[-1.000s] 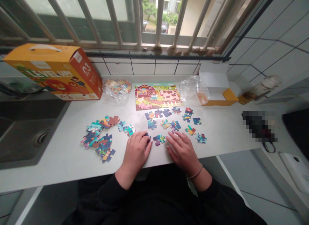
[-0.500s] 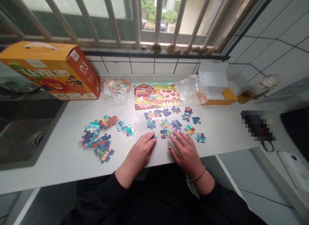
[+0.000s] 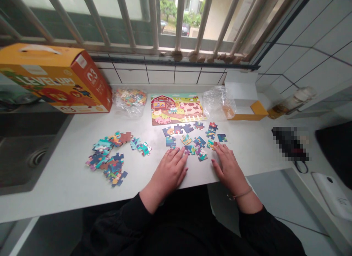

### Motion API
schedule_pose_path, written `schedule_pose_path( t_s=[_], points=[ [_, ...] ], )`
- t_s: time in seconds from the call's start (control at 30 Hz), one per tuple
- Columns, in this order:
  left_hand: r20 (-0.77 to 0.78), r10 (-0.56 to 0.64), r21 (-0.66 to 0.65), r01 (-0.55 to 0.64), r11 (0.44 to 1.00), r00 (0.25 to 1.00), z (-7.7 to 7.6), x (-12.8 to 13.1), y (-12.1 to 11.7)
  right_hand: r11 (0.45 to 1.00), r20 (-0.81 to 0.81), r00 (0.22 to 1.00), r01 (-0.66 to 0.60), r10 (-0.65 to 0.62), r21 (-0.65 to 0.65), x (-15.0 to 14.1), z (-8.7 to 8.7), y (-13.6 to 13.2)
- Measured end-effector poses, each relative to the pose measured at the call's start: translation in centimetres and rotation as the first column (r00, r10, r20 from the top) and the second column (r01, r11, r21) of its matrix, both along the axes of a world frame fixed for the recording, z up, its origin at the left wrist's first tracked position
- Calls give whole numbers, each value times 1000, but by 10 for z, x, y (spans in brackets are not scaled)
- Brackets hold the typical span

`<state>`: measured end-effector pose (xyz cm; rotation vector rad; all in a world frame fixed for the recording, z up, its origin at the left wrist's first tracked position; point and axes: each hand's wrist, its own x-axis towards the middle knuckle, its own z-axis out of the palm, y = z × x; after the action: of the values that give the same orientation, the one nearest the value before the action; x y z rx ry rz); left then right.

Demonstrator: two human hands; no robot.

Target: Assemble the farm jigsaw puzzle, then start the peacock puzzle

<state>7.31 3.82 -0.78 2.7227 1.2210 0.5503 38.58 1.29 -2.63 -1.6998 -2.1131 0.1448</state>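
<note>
The left hand (image 3: 171, 169) lies palm down with fingers stretched out and thumb apart, its tips against the lower left of the loose pieces (image 3: 186, 139); whether a piece is pinned beneath them I cannot tell. The right hand (image 3: 230, 167) is likewise unclenched, thumb held off, its fingertips at an orange-and-green piece (image 3: 211, 144) they partly cover. Touching and gripping nothing firmly, it could skid that piece sideways if it presses unevenly.

Between the hands, a green-and-purple piece (image 3: 202, 156) sits close against its neighbours, so a sweep of either hand might jam tabs together or ride one piece over another. It is also among the loose pieces nearest the front of the counter (image 3: 68, 180); a pull toward the body could send it over the edge.

Left of the left hand, two teal pieces (image 3: 144, 149) lie near the heaped pile (image 3: 103, 157). A trailing sleeve (image 3: 129, 208) could drag the pile's near end, and a hard leftward shove could tip pieces into the sink (image 3: 16, 149).

Farther out, the farm picture (image 3: 177, 111) lies just behind the loose pieces, where a far push might slide some onto it. Beside it, the bag (image 3: 130, 98) and wrapper (image 3: 218, 102) could snag strays.
</note>
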Motion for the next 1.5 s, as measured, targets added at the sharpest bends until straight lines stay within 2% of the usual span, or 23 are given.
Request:
schedule_pose_path(
  t_s=[0.13,0.23,0.37,0.47,0.57,0.63,0.67,0.73,0.8,0.87,0.97,1.03,1.1,1.2,1.27,1.33,1.43,1.5],
  points=[
    [-15,-203,-10,203,979,979,1,16,-6,997,-64,998,15,-11,77,23,-9,3],
    [-37,-302,-32,301,953,952,1,37,-8,989,-69,994,90,-82,121,36,-12,12],
    [-67,-271,-46,269,962,960,1,60,-8,953,-37,978,206,-203,222,30,-5,23],
    [-78,-218,-14,218,976,973,4,61,-9,935,-16,982,184,-188,303,3,3,22],
    [-55,-92,22,93,995,994,9,42,-11,948,-33,999,37,-28,318,-38,8,12],
    [-37,78,40,-76,996,996,11,18,-11,948,-49,995,-62,82,313,-68,9,3],
    [-33,181,47,-180,983,983,11,3,-10,949,-49,990,-114,134,295,-82,9,-1],
    [-26,394,63,-392,918,919,8,-28,-10,942,-41,972,-214,233,258,-108,10,-9],
    [-33,503,60,-500,864,864,4,-56,-12,932,-44,954,-278,296,233,-129,10,-13],
    [-48,474,27,-473,881,879,0,-77,-19,925,-54,940,-320,337,204,-147,11,-15],
    [-24,303,-42,-304,952,953,-1,-96,-32,907,-53,911,-400,410,131,-171,13,-15],
    [42,239,-73,-235,969,970,0,-103,-35,879,-36,880,-471,474,66,-187,15,-14],
    [94,266,-67,-261,963,959,2,-108,-28,855,-20,855,-518,518,-2,-202,17,-13],
    [51,412,-28,-411,911,910,1,-114,-5,851,-11,853,-521,522,-68,-214,20,-11],
    [-31,476,-17,-477,879,879,-1,-115,11,847,-5,850,-525,526,-78,-213,21,-12],
    [-97,488,-15,-492,871,867,-3,-114,18,832,1,834,-550,552,-68,-206,20,-17],
    [-120,472,1,-475,880,874,-7,-111,11,812,16,812,-583,584,-33,-185,16,-28],
    [-93,458,14,-459,888,884,-8,-110,-1,824,24,823,-567,567,3,-165,13,-38]
  ],
)
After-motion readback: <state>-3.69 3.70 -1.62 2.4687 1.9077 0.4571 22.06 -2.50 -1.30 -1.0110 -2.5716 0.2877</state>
